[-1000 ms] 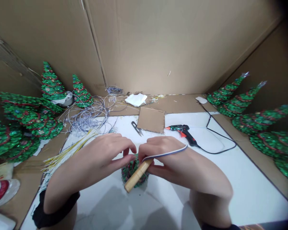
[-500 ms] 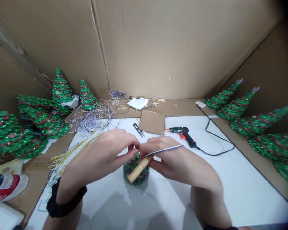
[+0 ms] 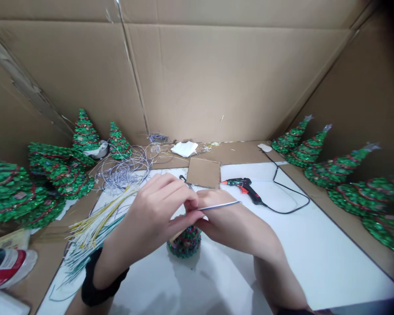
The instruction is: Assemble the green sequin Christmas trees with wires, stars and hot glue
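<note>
Wire strip (image 3: 223, 204) now sits pinched in the clenched grip of our left hand (image 3: 160, 210), while the wooden dowel (image 3: 174, 237), plainly visible a moment ago, has slipped almost out of sight behind our hands, only its tip showing. Our right hand (image 3: 226, 225) curls close beneath, and we cannot tell what its grip holds. Both hands have drawn together just above the small sequined green tree (image 3: 184, 244) on the white table (image 3: 315, 267).
</note>
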The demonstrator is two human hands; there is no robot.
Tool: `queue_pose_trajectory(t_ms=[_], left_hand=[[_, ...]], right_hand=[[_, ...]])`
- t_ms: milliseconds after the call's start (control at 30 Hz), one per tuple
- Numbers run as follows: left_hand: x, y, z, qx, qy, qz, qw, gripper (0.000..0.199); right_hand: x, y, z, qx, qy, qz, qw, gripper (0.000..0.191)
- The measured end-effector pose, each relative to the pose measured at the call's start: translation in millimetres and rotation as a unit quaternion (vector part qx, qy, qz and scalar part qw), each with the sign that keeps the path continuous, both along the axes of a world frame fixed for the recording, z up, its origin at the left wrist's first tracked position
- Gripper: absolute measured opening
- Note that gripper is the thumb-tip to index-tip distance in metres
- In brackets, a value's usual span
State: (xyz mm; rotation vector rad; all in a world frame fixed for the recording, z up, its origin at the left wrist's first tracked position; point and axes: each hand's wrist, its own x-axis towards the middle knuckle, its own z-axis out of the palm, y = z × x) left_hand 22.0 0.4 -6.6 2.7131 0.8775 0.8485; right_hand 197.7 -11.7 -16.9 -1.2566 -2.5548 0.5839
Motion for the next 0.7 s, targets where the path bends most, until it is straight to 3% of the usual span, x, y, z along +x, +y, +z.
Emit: queue_pose_trajectory(t_ms=[233, 433, 600, 700], left_hand=[[-0.3, -5.7, -1.1, 0.032, 0.037, 0.034, 0.998, 0.011], [-0.5, 1.4, -4.0, -0.04, -0.002, -0.002, 0.999, 0.008], [-1.3, 7.0, -7.6, -0.073, -0.034, -0.031, 0.996, 0.003], [-1.6, 7.9, -8.3, -0.078, -0.036, -0.036, 0.996, 0.004]], right_hand=[[4.3, 0.0, 0.5, 0.011, 0.016, 0.024, 1.0, 0.014], [28.8, 4.7, 4.0, -0.021, 0.03, 0.071, 0.997, 0.015], [45.2, 12.2, 11.1, -0.061, 0.134, 0.071, 0.987, 0.022], [47.0, 15.8, 13.6, -0.037, 0.235, 0.042, 0.97, 0.017]])
